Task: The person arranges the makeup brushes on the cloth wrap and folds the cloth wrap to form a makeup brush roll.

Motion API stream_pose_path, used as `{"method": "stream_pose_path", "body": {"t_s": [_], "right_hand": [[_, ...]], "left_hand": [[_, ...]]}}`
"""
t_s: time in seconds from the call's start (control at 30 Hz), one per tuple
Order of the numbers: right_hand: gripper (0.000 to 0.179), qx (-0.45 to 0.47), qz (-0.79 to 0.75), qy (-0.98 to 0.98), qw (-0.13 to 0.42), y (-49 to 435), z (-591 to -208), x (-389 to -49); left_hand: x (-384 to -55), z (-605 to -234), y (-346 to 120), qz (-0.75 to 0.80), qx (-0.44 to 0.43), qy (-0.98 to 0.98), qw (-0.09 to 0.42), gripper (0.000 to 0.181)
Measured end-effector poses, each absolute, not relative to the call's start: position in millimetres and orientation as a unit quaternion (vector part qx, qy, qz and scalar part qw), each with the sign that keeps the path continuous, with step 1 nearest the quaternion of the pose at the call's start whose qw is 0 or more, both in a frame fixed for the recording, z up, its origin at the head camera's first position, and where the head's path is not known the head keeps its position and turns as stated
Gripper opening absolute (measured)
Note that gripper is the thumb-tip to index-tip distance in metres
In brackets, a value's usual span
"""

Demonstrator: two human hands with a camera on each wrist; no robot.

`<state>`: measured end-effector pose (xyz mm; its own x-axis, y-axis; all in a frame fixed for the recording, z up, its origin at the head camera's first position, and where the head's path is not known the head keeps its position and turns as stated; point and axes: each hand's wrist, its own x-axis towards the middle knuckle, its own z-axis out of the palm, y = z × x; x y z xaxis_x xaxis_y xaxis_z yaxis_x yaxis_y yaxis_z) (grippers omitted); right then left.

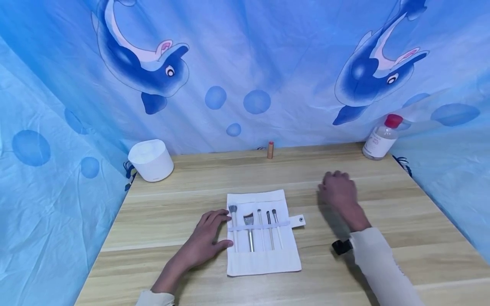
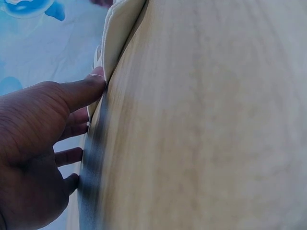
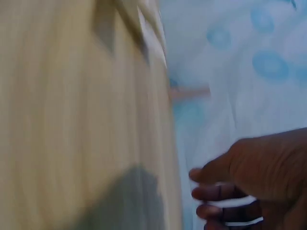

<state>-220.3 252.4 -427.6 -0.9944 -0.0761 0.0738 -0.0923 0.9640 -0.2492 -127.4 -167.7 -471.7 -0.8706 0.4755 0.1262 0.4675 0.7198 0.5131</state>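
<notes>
A white fabric brush roll [image 1: 264, 263] lies unrolled on the table, its snap tab [image 1: 297, 220] pointing right. Several makeup brushes [image 1: 250, 233] are tucked side by side under its elastic band and into the lower pocket. My left hand [image 1: 204, 240] rests at the roll's left edge, thumb and fingers spread apart. In the left wrist view, the thumb [image 2: 86, 91] touches the fabric edge. To the right of the roll, my right hand [image 1: 340, 190] is over the table with loosely bent fingers and nothing held. The right wrist view shows gaps between its fingers [image 3: 218, 191].
A white rounded container [image 1: 151, 161] stands at the table's back left. A small orange-brown tube [image 1: 270, 151] stands upright at the back middle. At the back right is a clear bottle [image 1: 379, 142] with a red cap. Blue dolphin-print curtain [image 1: 249, 63] encloses the table.
</notes>
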Motion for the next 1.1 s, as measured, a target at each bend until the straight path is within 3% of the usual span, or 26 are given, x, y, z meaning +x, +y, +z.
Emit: {"method": "stream_pose_path", "body": {"t_s": [0.07, 0.2, 0.3, 0.4, 0.83, 1.1], "right_hand": [[0.034, -0.004, 0.103, -0.995, 0.018, 273.1, -421.9, -221.6], [0.038, -0.054, 0.105, -0.991, -0.068, 304.9, -415.9, -220.8], [0.036, -0.064, 0.117, -0.983, -0.123, 316.6, -415.4, -218.1], [0.033, -0.056, 0.129, -0.979, -0.144, 317.7, -418.6, -216.1], [0.019, 0.012, 0.202, -0.976, -0.082, 282.3, -425.9, -229.9], [0.02, 0.068, 0.4, -0.914, -0.018, 247.2, -424.8, -241.0]], "left_hand": [[-127.6, -471.4, -168.2, 0.273, 0.254, 0.928, 0.004, 0.067], [-126.7, -472.4, -169.2, 0.278, 0.254, 0.926, -0.001, 0.067], [-126.4, -473.3, -169.7, 0.282, 0.257, 0.924, -0.004, 0.067], [-126.8, -473.8, -170.0, 0.282, 0.259, 0.924, -0.002, 0.067], [-127.0, -472.5, -169.6, 0.279, 0.257, 0.925, 0.009, 0.067], [-128.1, -473.0, -170.1, 0.279, 0.256, 0.926, 0.004, 0.067]]}}
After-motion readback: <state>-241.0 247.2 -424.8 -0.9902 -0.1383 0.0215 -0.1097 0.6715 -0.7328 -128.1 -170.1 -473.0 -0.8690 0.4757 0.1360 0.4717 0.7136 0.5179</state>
